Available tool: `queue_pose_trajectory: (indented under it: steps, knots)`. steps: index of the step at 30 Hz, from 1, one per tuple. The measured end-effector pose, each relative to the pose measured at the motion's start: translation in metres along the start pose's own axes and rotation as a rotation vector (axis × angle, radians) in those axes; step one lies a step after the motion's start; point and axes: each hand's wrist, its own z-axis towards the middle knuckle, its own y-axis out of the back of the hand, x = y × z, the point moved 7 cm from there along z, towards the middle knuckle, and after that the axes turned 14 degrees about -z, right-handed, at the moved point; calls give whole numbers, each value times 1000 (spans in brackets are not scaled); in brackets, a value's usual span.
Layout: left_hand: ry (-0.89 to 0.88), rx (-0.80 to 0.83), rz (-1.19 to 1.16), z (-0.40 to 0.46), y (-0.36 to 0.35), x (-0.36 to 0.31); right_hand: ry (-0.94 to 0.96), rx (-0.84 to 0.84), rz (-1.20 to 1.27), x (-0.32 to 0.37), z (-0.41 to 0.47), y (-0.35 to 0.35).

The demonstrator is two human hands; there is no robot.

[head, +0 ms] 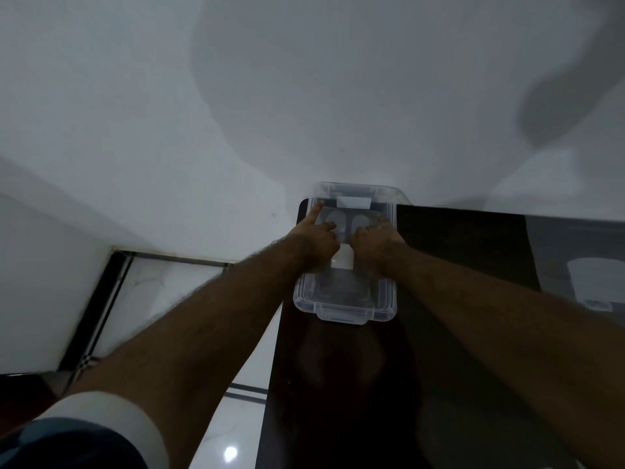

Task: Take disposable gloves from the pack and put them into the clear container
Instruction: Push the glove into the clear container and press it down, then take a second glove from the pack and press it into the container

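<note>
The clear container stands on the dark table's far left corner with its clear lid on. It has a white latch at the far end and another at the near end. My left hand rests on the lid, its forefinger stretched to the far left corner. My right hand lies on the lid beside it, fingers curled with their tips on the plastic. A white patch shows between the two wrists. No glove pack or loose glove can be made out.
The dark glossy table stands against a white wall. A pale white shape shows at the table's right edge. To the left, below the table's edge, is a shiny white tiled floor.
</note>
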Motion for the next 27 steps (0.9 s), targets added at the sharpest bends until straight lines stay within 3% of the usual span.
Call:
queue_pose_trajectory:
  steps: [9, 14, 22, 27]
  knots:
    - [61, -131, -81, -25, 8, -14, -28, -127, -35, -2, -27, 8]
    - [110, -273, -292, -85, 24, -52, -27, -384, 95, 0, -111, 7]
    - [-101, -489, -519, -152, 39, -200, 73, -582, 213, 16, -276, -81]
    - [-148, -470, -595, -147, 26, -300, 88, -515, 291, 10, -360, -174]
